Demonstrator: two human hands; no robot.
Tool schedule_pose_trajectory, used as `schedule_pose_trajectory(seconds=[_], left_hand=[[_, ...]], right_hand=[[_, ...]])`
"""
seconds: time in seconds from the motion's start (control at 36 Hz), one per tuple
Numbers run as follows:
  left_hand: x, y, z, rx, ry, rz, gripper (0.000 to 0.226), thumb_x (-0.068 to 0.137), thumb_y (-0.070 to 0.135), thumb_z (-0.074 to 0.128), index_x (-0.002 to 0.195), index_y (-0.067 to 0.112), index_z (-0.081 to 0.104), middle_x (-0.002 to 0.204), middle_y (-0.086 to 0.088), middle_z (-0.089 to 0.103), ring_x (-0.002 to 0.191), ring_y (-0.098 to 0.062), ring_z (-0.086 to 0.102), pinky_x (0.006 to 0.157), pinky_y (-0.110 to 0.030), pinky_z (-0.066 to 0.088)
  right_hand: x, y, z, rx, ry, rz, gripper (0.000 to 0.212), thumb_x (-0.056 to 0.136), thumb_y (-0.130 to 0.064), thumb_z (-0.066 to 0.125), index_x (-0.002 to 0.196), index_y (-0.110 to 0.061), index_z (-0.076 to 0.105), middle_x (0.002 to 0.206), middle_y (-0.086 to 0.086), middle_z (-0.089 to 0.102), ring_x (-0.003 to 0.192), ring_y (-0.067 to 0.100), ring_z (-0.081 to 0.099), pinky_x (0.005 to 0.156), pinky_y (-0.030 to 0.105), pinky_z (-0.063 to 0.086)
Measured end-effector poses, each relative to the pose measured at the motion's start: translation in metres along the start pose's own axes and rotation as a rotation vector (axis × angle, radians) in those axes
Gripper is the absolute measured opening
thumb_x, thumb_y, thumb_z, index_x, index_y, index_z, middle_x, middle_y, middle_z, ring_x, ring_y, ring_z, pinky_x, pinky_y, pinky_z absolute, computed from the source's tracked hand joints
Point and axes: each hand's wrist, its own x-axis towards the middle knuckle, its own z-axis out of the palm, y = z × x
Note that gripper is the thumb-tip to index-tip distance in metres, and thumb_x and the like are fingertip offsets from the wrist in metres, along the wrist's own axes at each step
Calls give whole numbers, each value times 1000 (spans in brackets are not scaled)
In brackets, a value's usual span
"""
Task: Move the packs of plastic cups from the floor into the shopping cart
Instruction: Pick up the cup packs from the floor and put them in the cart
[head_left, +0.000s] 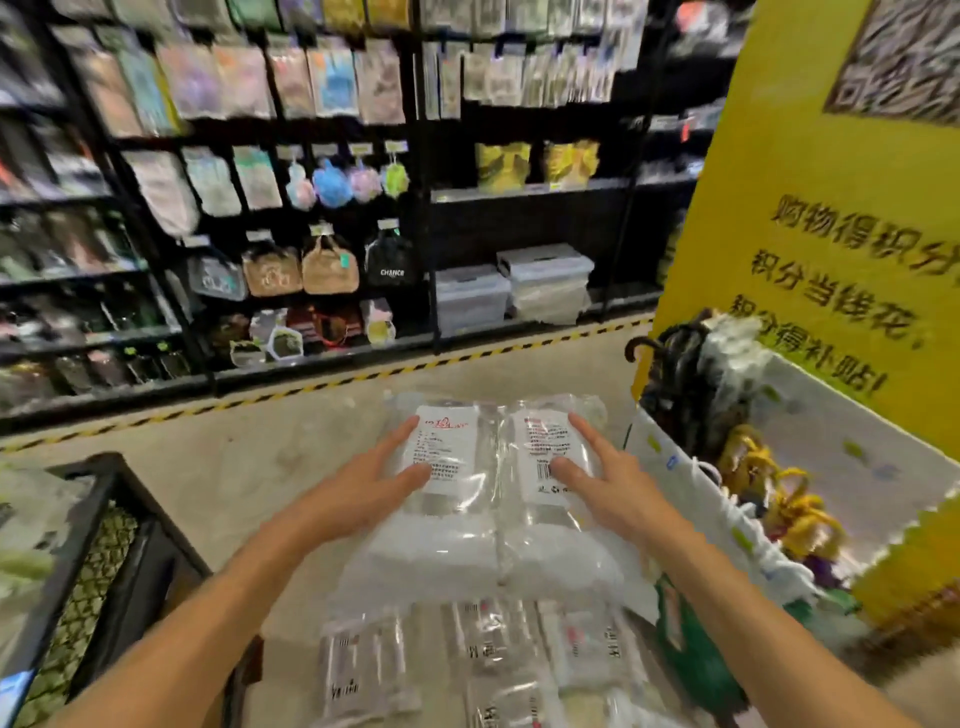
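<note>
We hold a double pack (496, 499) of plastic cups in clear wrap above the floor (249, 457), its long axis running away from us toward the shelves (218, 218), its two white labels facing up at the far end. Our left hand (374, 483) lies flat against the pack's left side, fingers spread and pointing forward over the left label; our right hand (605, 480) mirrors it on the right side, index finger extended across the right label. Both hands are well apart, pressing the pack between them rather than curling around it. Both forearms reach forward from the bottom corners of the view and converge slightly toward the pack. More packs (483, 660) lie on the floor directly beneath the held one, near the lower edge, their labels blurred. The black cart (109, 525) stands at the left, its mesh wall beside our left forearm. At the right, a white bin (727, 525) holds umbrellas, in front of a yellow sign (831, 249). A yellow-and-black striped line (332, 382) marks the floor at the foot of the shelves.
</note>
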Motion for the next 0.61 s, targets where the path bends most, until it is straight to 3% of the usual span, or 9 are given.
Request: schedule_pose_trajectory(seconds=[0.11, 0.17, 0.22, 0.31, 0.39, 0.47, 0.61], left_hand=[[-2, 54, -16, -48, 10, 35, 66, 93, 61, 45, 147, 59, 7, 162, 11, 15, 146, -24, 25, 116, -42, 22], [2, 72, -18, -56, 9, 62, 66, 91, 64, 46, 145, 62, 8, 162, 11, 13, 146, -25, 23, 115, -44, 24], [6, 87, -19, -64, 3, 101, 67, 88, 67, 48, 142, 65, 9, 162, 14, 11, 146, -25, 24, 114, -46, 26], [12, 109, -17, -40, -23, 171, 69, 84, 71, 49, 141, 66, 10, 162, 13, 11, 146, -25, 24, 113, -49, 27], [15, 129, -11, -51, -64, 239, 68, 89, 63, 51, 146, 59, 14, 162, 11, 12, 145, -25, 24, 111, -49, 32], [21, 146, -4, -61, -139, 323, 66, 87, 65, 50, 143, 62, 15, 162, 13, 13, 145, -24, 25, 106, -47, 37], [23, 177, 10, -44, -269, 466, 65, 93, 57, 46, 148, 54, 12, 162, 14, 3, 147, -24, 20, 111, -47, 32]], right_hand=[[-17, -15, -57, -35, 61, -2, 73, 99, -66, 52, 162, -54, 18, 161, 16, 44, 127, 31, 60, 93, 35, 48], [-28, -20, -80, -32, 97, -2, 72, 101, -63, 53, 163, -52, 18, 164, 14, 41, 139, 34, 52, 101, 36, 47], [-40, -20, -98, 2, 121, 3, 72, 101, -64, 52, 162, -53, 17, 170, 11, 34, 154, 36, 34, 119, 46, 40], [-59, -15, -117, 19, 169, 45, 71, 102, -63, 51, 163, -52, 16, 172, 7, 28, 161, 35, 19, 126, 53, 31], [-78, -8, -128, 21, 244, 106, 72, 101, -66, 50, 162, -54, 15, 173, 9, 28, 161, 33, 19, 125, 51, 29], [-94, 5, -136, 24, 319, 139, 75, 97, -70, 51, 162, -54, 17, 173, -2, 28, 159, 30, 26, 127, 53, 29], [-132, 18, -144, 27, 429, 270, 74, 100, -65, 52, 163, -50, 17, 174, -2, 26, 160, 34, 23, 128, 57, 26]])
